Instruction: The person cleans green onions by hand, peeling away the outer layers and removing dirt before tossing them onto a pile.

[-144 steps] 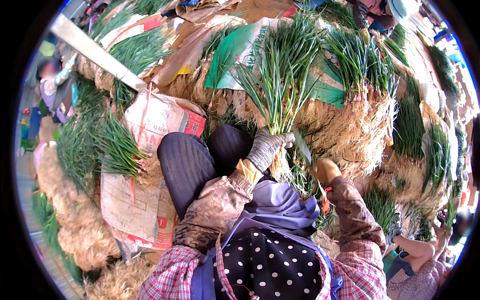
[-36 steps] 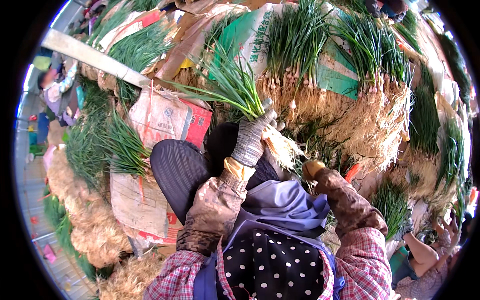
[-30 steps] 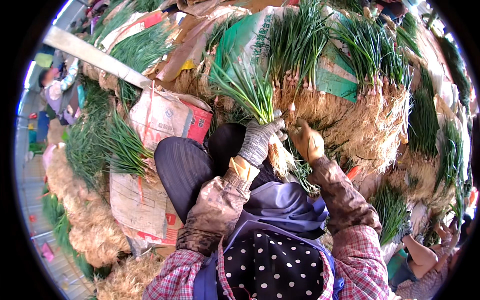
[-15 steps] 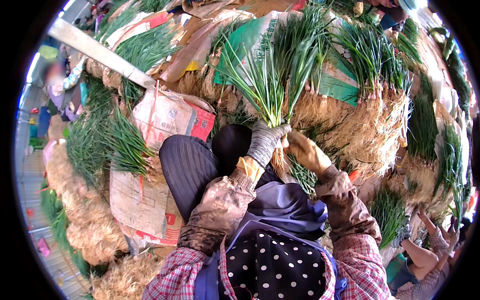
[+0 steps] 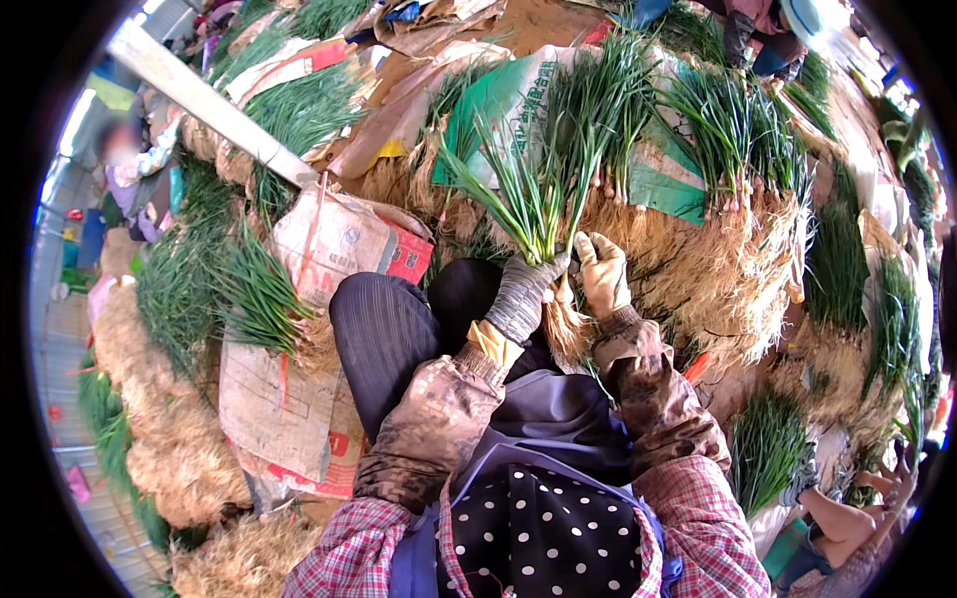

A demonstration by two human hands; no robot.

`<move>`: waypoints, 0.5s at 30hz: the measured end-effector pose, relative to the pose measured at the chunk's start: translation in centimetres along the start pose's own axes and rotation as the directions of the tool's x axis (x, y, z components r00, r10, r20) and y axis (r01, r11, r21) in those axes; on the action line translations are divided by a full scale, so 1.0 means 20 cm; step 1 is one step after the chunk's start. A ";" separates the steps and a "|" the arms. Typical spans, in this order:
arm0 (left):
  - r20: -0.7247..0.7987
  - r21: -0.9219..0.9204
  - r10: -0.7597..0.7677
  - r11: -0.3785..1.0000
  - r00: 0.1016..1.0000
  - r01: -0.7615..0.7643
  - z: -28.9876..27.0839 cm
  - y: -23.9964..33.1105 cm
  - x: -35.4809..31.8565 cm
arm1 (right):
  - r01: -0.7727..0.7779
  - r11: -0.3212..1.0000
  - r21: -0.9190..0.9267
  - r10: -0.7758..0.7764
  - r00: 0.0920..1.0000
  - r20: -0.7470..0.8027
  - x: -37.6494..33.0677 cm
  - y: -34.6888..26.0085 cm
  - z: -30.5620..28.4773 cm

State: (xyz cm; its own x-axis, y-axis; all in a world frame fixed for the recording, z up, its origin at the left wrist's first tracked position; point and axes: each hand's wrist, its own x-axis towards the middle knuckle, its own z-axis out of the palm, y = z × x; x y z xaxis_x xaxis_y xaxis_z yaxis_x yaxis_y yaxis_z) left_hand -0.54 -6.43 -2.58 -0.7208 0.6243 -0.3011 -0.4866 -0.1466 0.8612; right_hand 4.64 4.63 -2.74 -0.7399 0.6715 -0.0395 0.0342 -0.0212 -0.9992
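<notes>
My left hand (image 5: 518,299), in a grey knitted glove with a yellowish cuff, is closed around a bunch of spring onions (image 5: 539,204). Their green leaves fan up and away from me, while the straw-coloured roots (image 5: 568,329) hang out below the fist. Just right of the bunch is my right hand (image 5: 604,274) in a tan glove, its fingers curled together beside the stems. Whatever those fingers pinch, if anything, is too small to make out. Both hands are over my lap, in front of my dark-trousered knees (image 5: 384,324).
Ahead lie more spring onions (image 5: 713,125) with matted roots (image 5: 698,269) on green and white sacks (image 5: 678,189). A small bunch (image 5: 261,294) rests on a flattened sack (image 5: 274,404) to my left. A pale beam (image 5: 209,105) slants behind it. Other people (image 5: 832,523) sit around.
My right hand has turned upward and moved up against the right side of the bunch, fingers curled. My left hand still holds the spring onions, slightly lower, and more roots show beneath.
</notes>
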 end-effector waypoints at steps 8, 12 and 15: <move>0.166 -0.093 -0.015 0.995 0.986 0.031 0.06 0.06 -0.04 | -0.424 0.733 0.532 0.356 0.905 0.232 0.07 -0.17 -0.03; 0.091 0.125 -0.034 0.992 0.995 0.022 0.03 0.01 -0.02 | -0.350 0.809 0.472 0.312 0.936 0.160 0.08 -0.08 -0.04; -0.018 0.248 -0.099 0.964 0.995 0.100 0.08 0.03 -0.03 | -0.362 0.833 0.418 0.383 0.923 0.037 0.06 0.00 -0.04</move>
State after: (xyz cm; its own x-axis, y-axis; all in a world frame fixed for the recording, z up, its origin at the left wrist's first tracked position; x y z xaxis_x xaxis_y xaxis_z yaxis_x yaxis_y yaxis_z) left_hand 0.37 -5.63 -1.18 -0.6779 0.6219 -0.3921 -0.4187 0.1117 0.9012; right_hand 4.24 6.03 -2.70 -0.6946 0.5843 -0.4195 0.0155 -0.5709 -0.8209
